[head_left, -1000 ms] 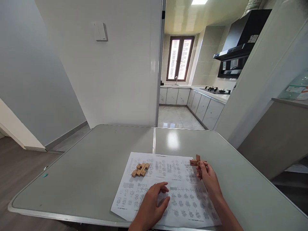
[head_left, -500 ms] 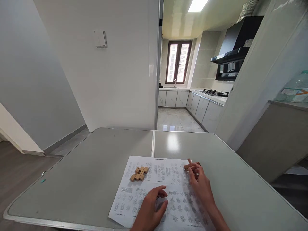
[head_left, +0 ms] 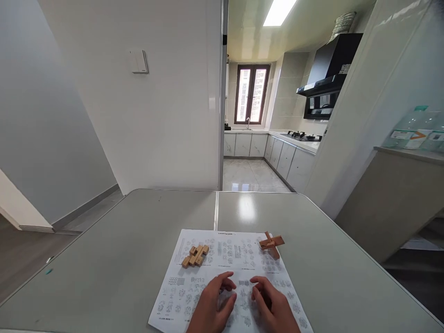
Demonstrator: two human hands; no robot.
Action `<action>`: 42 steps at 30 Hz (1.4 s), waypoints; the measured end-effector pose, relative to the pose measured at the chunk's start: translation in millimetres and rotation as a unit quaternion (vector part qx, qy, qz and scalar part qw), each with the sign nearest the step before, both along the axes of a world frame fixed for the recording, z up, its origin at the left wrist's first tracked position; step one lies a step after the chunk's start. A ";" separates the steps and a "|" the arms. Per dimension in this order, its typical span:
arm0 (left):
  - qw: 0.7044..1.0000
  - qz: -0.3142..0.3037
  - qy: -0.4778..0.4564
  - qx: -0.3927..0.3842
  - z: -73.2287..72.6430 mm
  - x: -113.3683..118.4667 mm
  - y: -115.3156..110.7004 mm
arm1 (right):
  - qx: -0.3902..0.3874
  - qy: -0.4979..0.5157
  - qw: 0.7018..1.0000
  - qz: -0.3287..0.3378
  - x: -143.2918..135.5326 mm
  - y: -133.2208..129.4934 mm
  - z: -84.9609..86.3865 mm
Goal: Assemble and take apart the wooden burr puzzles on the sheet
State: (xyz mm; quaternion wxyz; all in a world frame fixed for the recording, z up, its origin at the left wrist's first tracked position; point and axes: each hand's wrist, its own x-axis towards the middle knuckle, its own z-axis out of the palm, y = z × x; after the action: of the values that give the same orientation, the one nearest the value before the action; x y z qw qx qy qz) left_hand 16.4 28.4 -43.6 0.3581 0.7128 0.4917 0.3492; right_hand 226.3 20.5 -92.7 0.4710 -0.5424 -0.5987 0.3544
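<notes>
A white sheet printed with small diagrams (head_left: 229,274) lies on the grey table. On its upper left rests a group of light wooden blocks (head_left: 196,256). Reddish-brown wooden pieces, crossed over each other (head_left: 272,244), sit at its upper right corner. My left hand (head_left: 217,300) is over the lower middle of the sheet, fingers curved and apart, holding nothing. To its right, my right hand (head_left: 272,305) is also over the sheet, below the reddish-brown pieces, with its fingers curled loosely and nothing seen between them.
The grey table (head_left: 114,259) has a metal seam (head_left: 216,210) running away from me. A small teal bit (head_left: 49,271) lies near its left edge. Plastic bottles (head_left: 412,129) stand on a ledge at the right.
My right hand has let go of the reddish-brown pieces and moved down and left, nearer my left hand. The view has shifted slightly.
</notes>
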 end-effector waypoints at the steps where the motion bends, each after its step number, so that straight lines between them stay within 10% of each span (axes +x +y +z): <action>1: 1.000 0.001 0.002 -0.001 0.2 0.0 0.2 | 0.003 0.002 1.000 -0.001 -0.5 -0.2 0.3; 36: 0.999 -0.006 0.033 0.014 -0.3 0.0 -0.5 | -0.003 0.011 0.999 -0.038 -1.4 -4.6 5.9; 42: 0.959 0.173 0.102 0.198 -0.4 -12.0 12.1 | -0.011 0.021 0.999 -0.032 -0.6 -4.9 9.3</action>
State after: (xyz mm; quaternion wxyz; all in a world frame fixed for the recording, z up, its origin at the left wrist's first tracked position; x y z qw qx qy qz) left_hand 4.4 40.5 -44.1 0.0919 0.7056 0.5624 0.4211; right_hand 225.7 15.6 -83.3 0.4887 -0.5586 -0.5673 0.3569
